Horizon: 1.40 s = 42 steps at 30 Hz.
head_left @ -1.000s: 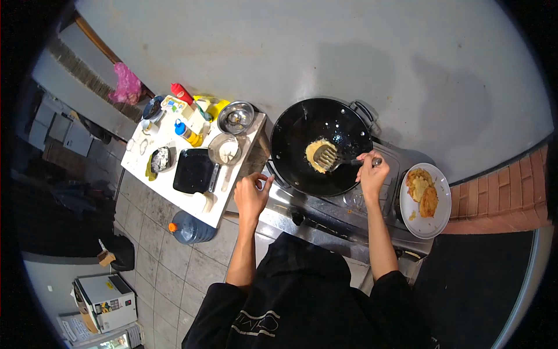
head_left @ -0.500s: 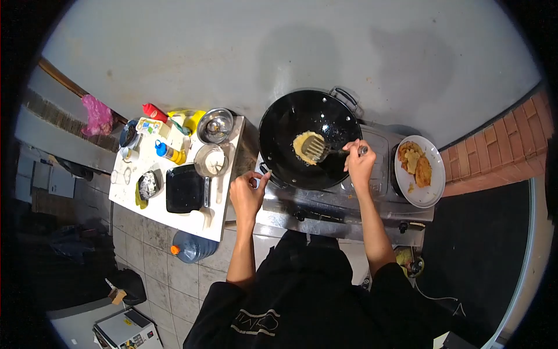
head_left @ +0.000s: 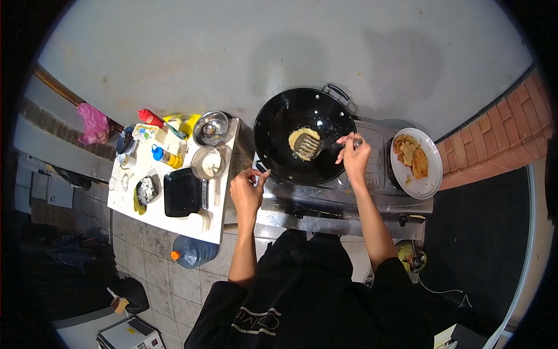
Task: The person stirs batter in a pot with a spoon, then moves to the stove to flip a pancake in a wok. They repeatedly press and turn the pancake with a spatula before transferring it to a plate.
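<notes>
A black wok (head_left: pixel 285 110) stands on the metal stove (head_left: pixel 349 212). Flat in its middle lies a pale yellow piece of food (head_left: pixel 297 137), with the slotted head of a spatula (head_left: pixel 308 145) resting on it. My right hand (head_left: pixel 356 156) is closed round the spatula's handle, over the wok's right side. At the wok's lower left edge, my left hand (head_left: pixel 249 189) has its thumb and fingers pinched at the black side handle (head_left: pixel 263 167). A white plate (head_left: pixel 429 187) on the stove's right side holds browned fried pieces (head_left: pixel 411 156).
The white table (head_left: pixel 219 224) at left carries a black tray (head_left: pixel 181 193), a metal bowl (head_left: pixel 210 128), a bowl of white powder (head_left: pixel 208 163) and several bottles. A blue water jug (head_left: pixel 197 252) stands on the floor. Brick wall (head_left: pixel 485 136) borders the right.
The spatula head has shifted slightly and sits tilted differently on the food. My right hand has turned a little on the handle. The whole view has moved slightly; my left hand stays at the wok's handle.
</notes>
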Tool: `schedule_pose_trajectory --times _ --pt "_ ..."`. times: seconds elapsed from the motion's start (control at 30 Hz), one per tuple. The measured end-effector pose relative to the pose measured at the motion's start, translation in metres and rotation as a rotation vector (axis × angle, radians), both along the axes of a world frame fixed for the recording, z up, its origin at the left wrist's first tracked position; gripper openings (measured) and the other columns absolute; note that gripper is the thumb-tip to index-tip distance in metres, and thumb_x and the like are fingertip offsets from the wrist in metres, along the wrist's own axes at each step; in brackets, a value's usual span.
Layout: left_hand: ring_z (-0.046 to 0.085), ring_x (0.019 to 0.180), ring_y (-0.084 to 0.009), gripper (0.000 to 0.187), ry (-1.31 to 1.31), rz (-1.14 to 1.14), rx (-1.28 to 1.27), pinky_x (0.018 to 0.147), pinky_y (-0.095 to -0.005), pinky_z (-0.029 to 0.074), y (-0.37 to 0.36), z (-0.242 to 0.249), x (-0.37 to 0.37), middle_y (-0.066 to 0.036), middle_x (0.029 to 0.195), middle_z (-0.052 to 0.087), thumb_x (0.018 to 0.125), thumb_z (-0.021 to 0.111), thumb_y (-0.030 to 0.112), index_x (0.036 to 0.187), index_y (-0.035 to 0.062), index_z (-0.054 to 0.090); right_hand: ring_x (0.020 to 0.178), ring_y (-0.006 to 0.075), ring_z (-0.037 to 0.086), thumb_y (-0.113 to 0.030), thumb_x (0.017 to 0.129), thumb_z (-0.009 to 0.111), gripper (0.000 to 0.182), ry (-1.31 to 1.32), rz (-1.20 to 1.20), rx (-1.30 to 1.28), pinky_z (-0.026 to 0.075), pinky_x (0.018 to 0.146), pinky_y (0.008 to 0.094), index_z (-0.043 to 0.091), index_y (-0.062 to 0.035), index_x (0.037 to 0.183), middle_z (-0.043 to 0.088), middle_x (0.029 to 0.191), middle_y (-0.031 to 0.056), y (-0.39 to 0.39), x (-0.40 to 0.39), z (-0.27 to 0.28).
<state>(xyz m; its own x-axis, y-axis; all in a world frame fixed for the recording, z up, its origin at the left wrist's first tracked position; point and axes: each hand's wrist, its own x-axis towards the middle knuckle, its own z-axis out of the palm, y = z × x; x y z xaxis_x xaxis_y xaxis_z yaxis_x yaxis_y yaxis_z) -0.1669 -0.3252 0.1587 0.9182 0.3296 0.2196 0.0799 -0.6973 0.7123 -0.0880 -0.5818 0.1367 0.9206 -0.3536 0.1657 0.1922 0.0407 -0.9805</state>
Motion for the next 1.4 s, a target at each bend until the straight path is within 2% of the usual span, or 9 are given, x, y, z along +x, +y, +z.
schedule_pose_trajectory --times 0.27,0.37,0.43,0.73,1.07,1.13,1.23,1.33,1.4 --pt "0.052 0.051 -0.0229 0.032 -0.033 0.012 -0.015 0.051 -0.0370 0.041 -0.003 -0.005 -0.001 -0.009 0.057 0.053 0.075 0.081 0.032 0.074 0.0015 0.070 0.038 0.0082 0.047 -0.014 0.100 0.049 0.032 -0.002 0.032 -0.009 0.038 0.035 0.0248 0.055 0.0015 0.072 0.063 0.068 0.0078 -0.003 -0.003 -0.009" --pt "0.056 0.055 -0.0205 0.029 0.018 0.019 -0.009 0.056 -0.0343 0.044 -0.004 0.001 -0.002 -0.011 0.062 0.061 0.074 0.082 0.024 0.074 -0.0023 0.068 0.039 0.0067 0.045 -0.014 0.100 0.049 0.033 0.004 0.065 -0.074 0.035 0.036 0.0240 0.057 0.0013 0.071 0.059 0.061 0.0039 -0.007 -0.002 -0.016" --pt "0.049 0.053 -0.0167 0.031 0.033 0.011 -0.029 0.053 -0.0329 0.040 -0.003 0.001 -0.002 -0.006 0.057 0.054 0.073 0.083 0.025 0.074 -0.0020 0.068 0.039 0.0058 0.043 -0.014 0.100 0.050 0.034 -0.108 0.025 -0.163 0.032 0.036 0.0236 0.058 0.0009 0.071 0.054 0.055 0.0011 -0.007 0.001 -0.023" --pt "0.047 0.055 -0.0136 0.028 -0.030 -0.019 -0.062 0.053 -0.0306 0.039 -0.003 0.004 -0.006 -0.004 0.059 0.052 0.074 0.083 0.025 0.076 -0.0001 0.070 0.040 0.0071 0.049 -0.014 0.099 0.055 0.031 -0.061 0.010 0.021 0.041 0.036 0.0235 0.058 0.0037 0.073 0.065 0.069 0.0087 -0.002 -0.006 -0.007" --pt "0.053 0.058 -0.0159 0.025 -0.001 -0.083 -0.085 0.057 -0.0319 0.043 -0.004 0.005 -0.011 -0.007 0.062 0.056 0.078 0.080 0.021 0.079 -0.0016 0.070 0.040 0.0071 0.049 -0.015 0.099 0.054 0.032 -0.120 -0.022 0.010 0.040 0.035 0.0237 0.057 0.0034 0.073 0.066 0.071 0.0092 -0.006 0.001 -0.003" --pt "0.049 0.049 -0.0192 0.028 -0.075 -0.104 -0.055 0.048 -0.0321 0.038 -0.002 -0.001 -0.009 -0.009 0.059 0.055 0.078 0.080 0.027 0.076 0.0006 0.071 0.040 0.0068 0.049 -0.016 0.099 0.055 0.033 -0.090 -0.008 -0.009 0.040 0.035 0.0238 0.057 0.0029 0.072 0.065 0.069 0.0081 -0.003 0.001 -0.007" --pt "0.049 0.048 -0.0207 0.026 -0.071 -0.098 -0.039 0.048 -0.0333 0.038 -0.003 -0.004 -0.008 -0.009 0.059 0.055 0.079 0.078 0.026 0.076 0.0014 0.071 0.039 0.0066 0.048 -0.019 0.099 0.056 0.034 -0.062 -0.013 -0.026 0.036 0.034 0.0247 0.058 0.0008 0.071 0.061 0.062 0.0047 0.000 0.000 -0.010" --pt "0.051 0.048 -0.0214 0.025 -0.060 -0.092 -0.056 0.048 -0.0344 0.039 -0.003 -0.003 -0.008 -0.009 0.059 0.055 0.079 0.078 0.026 0.076 0.0016 0.071 0.043 0.0048 0.046 -0.016 0.098 0.056 0.033 0.014 -0.002 -0.132 0.035 0.040 0.0245 0.059 0.0001 0.069 0.056 0.056 0.0013 -0.001 0.000 -0.014" --pt "0.051 0.048 -0.0218 0.025 -0.048 -0.086 -0.053 0.048 -0.0348 0.039 -0.003 -0.002 -0.008 -0.009 0.059 0.056 0.079 0.078 0.026 0.076 0.0015 0.071 0.049 0.0033 0.041 -0.013 0.097 0.055 0.033 -0.181 -0.096 -0.292 0.032 0.047 0.0247 0.060 0.0000 0.068 0.050 0.052 -0.0014 0.000 0.005 -0.020"
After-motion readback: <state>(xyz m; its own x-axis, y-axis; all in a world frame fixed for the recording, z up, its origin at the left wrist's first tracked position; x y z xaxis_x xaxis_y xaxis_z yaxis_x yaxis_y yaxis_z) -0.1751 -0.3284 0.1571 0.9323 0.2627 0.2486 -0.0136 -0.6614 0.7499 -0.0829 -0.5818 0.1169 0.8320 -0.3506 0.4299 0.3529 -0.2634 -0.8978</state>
